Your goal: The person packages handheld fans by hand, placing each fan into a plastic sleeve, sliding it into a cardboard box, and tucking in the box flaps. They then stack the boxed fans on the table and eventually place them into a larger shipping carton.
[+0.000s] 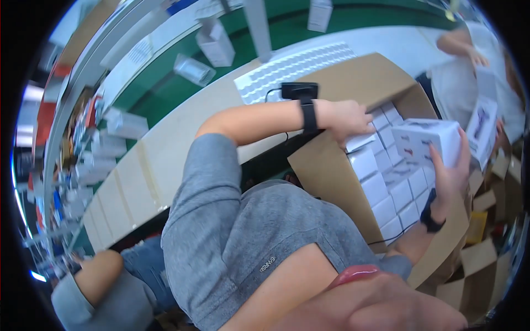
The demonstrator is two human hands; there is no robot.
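Observation:
In my right hand (454, 174) is a white carton (425, 140) with small product pictures printed on its sides. The thumb presses one side and the fingers wrap round the back, holding it tilted above a large open cardboard box (326, 171). Rows of small white boxes (383, 207) are packed inside that cardboard box. At its far left side, my left hand (352, 122) has its fingers curled down over a white box (360, 142) at the top of the rows. Part of that box is hidden under the hand. Both wrists wear black straps.
A long pale table (165, 160) curves away to the left. A white ridged tray (292, 71) lies beyond the cardboard box. White cartons (215, 44) stand on a green surface. At right another person holds an open white box (483, 124), near several open cardboard cartons (477, 265).

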